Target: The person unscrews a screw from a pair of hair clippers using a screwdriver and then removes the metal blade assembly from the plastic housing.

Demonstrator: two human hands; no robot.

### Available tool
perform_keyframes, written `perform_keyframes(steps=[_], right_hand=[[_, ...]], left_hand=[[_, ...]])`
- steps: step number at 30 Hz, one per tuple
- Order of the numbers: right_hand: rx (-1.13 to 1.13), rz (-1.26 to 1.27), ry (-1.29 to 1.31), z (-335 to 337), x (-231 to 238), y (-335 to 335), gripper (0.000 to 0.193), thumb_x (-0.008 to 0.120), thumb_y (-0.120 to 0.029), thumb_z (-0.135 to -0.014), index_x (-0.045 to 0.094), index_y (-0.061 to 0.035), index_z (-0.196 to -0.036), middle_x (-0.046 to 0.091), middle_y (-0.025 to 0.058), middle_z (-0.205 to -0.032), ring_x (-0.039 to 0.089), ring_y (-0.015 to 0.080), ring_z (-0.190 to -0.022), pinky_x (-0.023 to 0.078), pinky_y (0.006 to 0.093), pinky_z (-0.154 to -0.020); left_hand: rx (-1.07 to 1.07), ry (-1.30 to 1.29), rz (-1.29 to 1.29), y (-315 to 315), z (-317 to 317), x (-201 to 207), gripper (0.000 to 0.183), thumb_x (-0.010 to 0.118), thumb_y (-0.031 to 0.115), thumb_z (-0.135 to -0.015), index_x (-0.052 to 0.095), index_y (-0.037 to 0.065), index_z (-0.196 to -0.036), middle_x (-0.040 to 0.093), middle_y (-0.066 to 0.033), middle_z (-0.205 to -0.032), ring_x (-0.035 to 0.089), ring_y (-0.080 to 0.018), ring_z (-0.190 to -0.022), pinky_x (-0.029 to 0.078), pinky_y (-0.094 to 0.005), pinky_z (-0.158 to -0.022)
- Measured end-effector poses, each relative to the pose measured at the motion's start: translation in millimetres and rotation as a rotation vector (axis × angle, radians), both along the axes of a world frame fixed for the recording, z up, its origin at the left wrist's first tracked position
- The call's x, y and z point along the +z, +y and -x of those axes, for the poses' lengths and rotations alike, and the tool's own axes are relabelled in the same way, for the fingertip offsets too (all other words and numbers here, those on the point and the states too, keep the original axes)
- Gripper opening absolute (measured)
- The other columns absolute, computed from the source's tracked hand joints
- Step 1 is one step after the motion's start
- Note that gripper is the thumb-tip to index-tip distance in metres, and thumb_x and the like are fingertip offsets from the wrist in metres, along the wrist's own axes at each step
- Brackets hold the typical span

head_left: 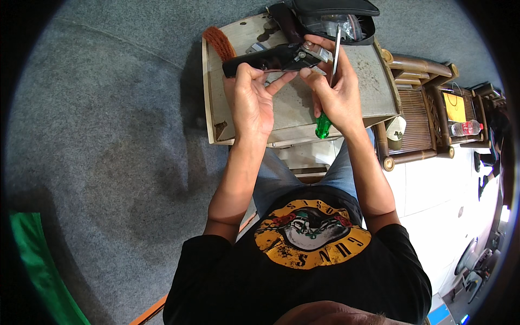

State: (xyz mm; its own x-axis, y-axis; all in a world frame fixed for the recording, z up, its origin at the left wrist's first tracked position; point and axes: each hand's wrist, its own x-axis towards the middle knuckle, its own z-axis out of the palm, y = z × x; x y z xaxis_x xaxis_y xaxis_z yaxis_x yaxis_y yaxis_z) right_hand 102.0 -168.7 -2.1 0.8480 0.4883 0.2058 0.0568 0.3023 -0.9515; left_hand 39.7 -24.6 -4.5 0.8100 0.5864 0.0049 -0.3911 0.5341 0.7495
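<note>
A black hair clipper (265,59) with a metal blade head (313,53) is held sideways above a small wooden table. My left hand (252,103) grips its body from below, thumb on the near side and fingers reaching under it. At the blade end, the fingertips of my right hand (341,95) touch the clipper. Tucked in that same hand is a screwdriver with a clear green handle (323,125); its shaft (337,51) points up and away from me. The far fingers of my right hand are partly hidden behind the clipper.
Orange-brown bristles (218,42) lie at the table's (292,122) left edge. At the back are an open black case (336,11) with plastic bags and a dark elongated object (286,20). Bamboo chairs (414,116) on the right bear a cap (396,130) and a bottle (467,128).
</note>
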Motion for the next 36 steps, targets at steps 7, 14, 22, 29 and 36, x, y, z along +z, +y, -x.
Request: perform_keyframes(steps=[7,14,22,29,36], right_hand=[[0.008,0.02,0.025,-1.1,0.4,-2.9,0.055,0.064,-0.003,-0.089,0.05,-0.0016,-0.142,0.072,0.0143,-0.112,0.058,0.0064,-0.051,0.043,0.0225,-0.037],[-0.015,-0.016,0.035,-4.0,-8.3,-1.6,0.053,0.052,0.0,-0.088,0.051,-0.0003,-0.141,0.072,0.014,-0.104,0.055,0.0092,-0.045,0.045,0.0246,-0.038],[-0.004,-0.049,0.056,-5.1,-10.4,-2.9,0.054,0.047,0.0,-0.09,0.048,0.0019,-0.144,0.07,0.0131,-0.096,0.054,0.0099,-0.044,0.045,0.0254,-0.038],[-0.03,-0.122,0.096,-7.0,-11.8,-3.6,0.056,0.04,-0.006,-0.093,0.046,0.0024,-0.147,0.054,0.0049,-0.063,0.047,0.0116,-0.04,0.043,0.0261,-0.039],[0.029,-0.118,0.103,-10.0,-12.1,-5.4,0.052,0.041,-0.004,-0.097,0.04,0.0004,-0.149,0.056,0.0045,-0.075,0.049,0.0106,-0.042,0.044,0.0265,-0.037]], left_hand=[[-0.013,0.006,-0.01,1.1,0.3,-2.6,0.026,0.048,0.001,-0.086,0.052,-0.007,-0.111,0.066,-0.015,-0.104,0.071,-0.0271,-0.102,0.07,-0.0499,-0.084],[0.086,-0.006,-0.102,-10.4,4.2,1.0,0.033,0.049,-0.004,-0.088,0.036,0.0,-0.118,0.056,-0.0137,-0.108,0.069,-0.0246,-0.1,0.069,-0.0537,-0.084],[0.081,-0.084,-0.119,-12.3,4.0,-5.9,0.045,0.052,-0.002,-0.091,0.027,0.003,-0.128,0.052,-0.0169,-0.118,0.066,-0.0294,-0.111,0.068,-0.0559,-0.087],[0.055,0.06,-0.432,-3.7,16.4,4.0,0.044,0.07,0.013,-0.098,0.04,-0.002,-0.126,0.058,-0.0167,-0.113,0.069,-0.0259,-0.104,0.068,-0.0447,-0.086],[-0.041,0.435,-1.047,16.6,42.2,31.7,0.041,0.083,0.032,-0.093,0.069,-0.003,-0.109,0.071,-0.0067,-0.085,0.065,-0.0078,-0.073,0.05,-0.0225,-0.062]])
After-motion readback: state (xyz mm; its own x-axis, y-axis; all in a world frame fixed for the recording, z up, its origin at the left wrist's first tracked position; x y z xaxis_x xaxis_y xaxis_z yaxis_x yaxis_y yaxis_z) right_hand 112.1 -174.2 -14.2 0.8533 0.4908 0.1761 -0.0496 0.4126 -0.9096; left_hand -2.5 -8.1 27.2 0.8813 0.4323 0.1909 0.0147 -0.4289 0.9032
